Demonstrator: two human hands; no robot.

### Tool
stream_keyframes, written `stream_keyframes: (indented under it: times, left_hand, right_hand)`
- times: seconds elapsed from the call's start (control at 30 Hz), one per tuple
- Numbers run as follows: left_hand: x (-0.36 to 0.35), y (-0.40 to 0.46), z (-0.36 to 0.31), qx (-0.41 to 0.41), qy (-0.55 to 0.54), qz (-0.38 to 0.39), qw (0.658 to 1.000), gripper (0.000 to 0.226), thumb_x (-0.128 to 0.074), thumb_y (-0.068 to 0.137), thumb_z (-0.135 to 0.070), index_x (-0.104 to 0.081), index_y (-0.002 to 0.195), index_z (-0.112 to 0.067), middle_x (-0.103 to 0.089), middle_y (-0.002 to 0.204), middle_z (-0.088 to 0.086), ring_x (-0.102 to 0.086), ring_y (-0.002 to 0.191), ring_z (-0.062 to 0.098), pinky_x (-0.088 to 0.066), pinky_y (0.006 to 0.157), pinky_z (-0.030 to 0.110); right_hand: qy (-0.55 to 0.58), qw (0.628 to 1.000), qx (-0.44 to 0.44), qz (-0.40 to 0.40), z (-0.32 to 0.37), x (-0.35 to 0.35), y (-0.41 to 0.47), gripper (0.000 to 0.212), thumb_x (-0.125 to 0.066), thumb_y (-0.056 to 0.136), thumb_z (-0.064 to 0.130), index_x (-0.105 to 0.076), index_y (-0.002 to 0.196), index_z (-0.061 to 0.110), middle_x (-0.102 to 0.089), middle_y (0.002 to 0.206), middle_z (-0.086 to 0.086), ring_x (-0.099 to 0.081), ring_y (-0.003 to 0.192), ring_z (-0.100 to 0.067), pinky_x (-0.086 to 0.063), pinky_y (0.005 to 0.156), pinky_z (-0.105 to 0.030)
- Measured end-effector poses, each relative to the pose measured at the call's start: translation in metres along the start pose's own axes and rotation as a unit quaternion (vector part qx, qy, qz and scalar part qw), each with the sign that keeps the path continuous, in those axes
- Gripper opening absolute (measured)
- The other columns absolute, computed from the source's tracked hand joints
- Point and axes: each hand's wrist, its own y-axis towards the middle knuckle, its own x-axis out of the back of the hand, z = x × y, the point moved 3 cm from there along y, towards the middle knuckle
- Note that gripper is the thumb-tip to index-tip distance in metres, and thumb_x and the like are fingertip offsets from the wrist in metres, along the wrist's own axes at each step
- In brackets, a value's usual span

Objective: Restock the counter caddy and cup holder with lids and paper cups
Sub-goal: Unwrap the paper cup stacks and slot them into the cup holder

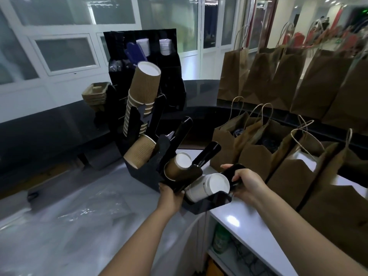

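On a white surface (249, 222) lined with paper bags (256, 148), left hand (171, 196) and right hand (247, 186) both grip the black cup holder (211, 202).

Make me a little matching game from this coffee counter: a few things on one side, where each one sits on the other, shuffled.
Things:
1. tall stack of brown ribbed cups
2. white paper cup
3. cardboard drink trays
4. brown paper bags

Places:
A. stacked left of the black caddy
B. nearest slot of the cup holder, between both hands
C. lined up along the right of the counter
D. farthest slot of the cup holder

Pairs: 1-D, 2-B, 3-A, 4-C
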Motion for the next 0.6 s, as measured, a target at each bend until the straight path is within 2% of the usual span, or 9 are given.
stream_keyframes:
  times: [0.03, 0.07, 0.13, 0.2, 0.3, 0.37, 0.47, 0.6]
  left_hand:
    - [0.002, 0.003, 0.001, 0.002, 0.017, -0.013, 1.000, 0.068, -0.050, 0.099, -0.012, -0.006, 0.147, 0.008, -0.030, 0.151, 0.019, -0.037, 0.136, 0.034, -0.037, 0.099, 0.016]
    - [0.003, 0.007, 0.002, 0.013, 0.006, -0.017, 1.000, 0.079, -0.058, 0.095, -0.013, -0.003, 0.147, 0.008, -0.032, 0.151, 0.018, -0.037, 0.136, 0.032, -0.036, 0.103, 0.019]
    - [0.002, 0.009, -0.003, 0.025, -0.040, -0.005, 0.999, 0.102, -0.072, 0.085, -0.025, 0.002, 0.147, 0.007, -0.034, 0.150, 0.020, -0.037, 0.137, 0.031, -0.034, 0.111, 0.036]
    - [-0.007, 0.010, -0.007, 0.036, -0.055, 0.019, 0.998, 0.113, -0.072, 0.083, -0.035, 0.011, 0.148, 0.006, -0.026, 0.155, 0.020, -0.029, 0.142, 0.032, -0.030, 0.114, 0.042]
    - [-0.017, 0.014, -0.009, 0.045, -0.062, 0.020, 0.997, 0.116, -0.072, 0.084, -0.035, 0.018, 0.147, 0.003, -0.017, 0.158, 0.020, -0.022, 0.145, 0.033, -0.026, 0.116, 0.044]
    - [-0.018, 0.017, -0.013, 0.046, -0.083, 0.023, 0.995, 0.117, -0.075, 0.080, -0.033, 0.012, 0.150, 0.002, -0.020, 0.158, 0.018, -0.026, 0.143, 0.032, -0.029, 0.115, 0.044]
    - [-0.017, 0.021, -0.017, 0.073, -0.121, 0.020, 0.990, 0.103, -0.074, 0.082, -0.020, -0.001, 0.151, -0.001, -0.031, 0.154, 0.014, -0.035, 0.138, 0.030, -0.033, 0.112, 0.039]
    - [-0.016, 0.031, -0.016, 0.084, -0.122, 0.022, 0.989, 0.098, -0.067, 0.087, -0.012, 0.005, 0.153, -0.006, -0.029, 0.156, 0.012, -0.032, 0.140, 0.029, -0.031, 0.113, 0.036]
  right_hand:
    - [-0.003, 1.000, 0.002, -0.006, 0.001, 0.003, 0.005, 0.057, -0.031, 0.062, -0.007, -0.073, 0.098, 0.004, -0.054, 0.128, -0.027, -0.054, 0.106, -0.045, -0.056, 0.070, -0.040]
    - [-0.003, 1.000, 0.005, -0.011, 0.002, 0.007, 0.009, 0.059, -0.029, 0.061, -0.008, -0.073, 0.098, 0.003, -0.055, 0.126, -0.028, -0.054, 0.108, -0.047, -0.056, 0.073, -0.042]
    - [0.005, 1.000, 0.012, -0.020, 0.007, 0.014, 0.017, 0.060, -0.027, 0.062, -0.010, -0.072, 0.099, 0.002, -0.057, 0.122, -0.031, -0.055, 0.105, -0.047, -0.056, 0.080, -0.044]
    - [0.003, 0.999, 0.023, -0.027, 0.013, 0.022, 0.026, 0.059, -0.027, 0.065, -0.011, -0.073, 0.098, 0.003, -0.058, 0.120, -0.031, -0.056, 0.103, -0.046, -0.055, 0.084, -0.047]
    - [-0.014, 0.999, 0.027, -0.033, 0.017, 0.029, 0.036, 0.054, -0.031, 0.068, -0.010, -0.074, 0.096, 0.005, -0.059, 0.120, -0.030, -0.057, 0.105, -0.045, -0.054, 0.087, -0.049]
    - [-0.014, 0.999, 0.024, -0.040, 0.014, 0.031, 0.040, 0.056, -0.030, 0.066, -0.011, -0.072, 0.100, 0.004, -0.057, 0.121, -0.028, -0.056, 0.106, -0.046, -0.054, 0.088, -0.049]
    - [-0.001, 0.998, 0.022, -0.053, 0.014, 0.032, 0.048, 0.058, -0.028, 0.065, -0.013, -0.069, 0.103, 0.001, -0.056, 0.120, -0.026, -0.055, 0.103, -0.044, -0.054, 0.086, -0.049]
    - [-0.003, 0.998, 0.023, -0.058, 0.016, 0.027, 0.054, 0.053, -0.031, 0.064, -0.009, -0.069, 0.099, 0.004, -0.057, 0.118, -0.024, -0.054, 0.107, -0.045, -0.050, 0.093, -0.054]
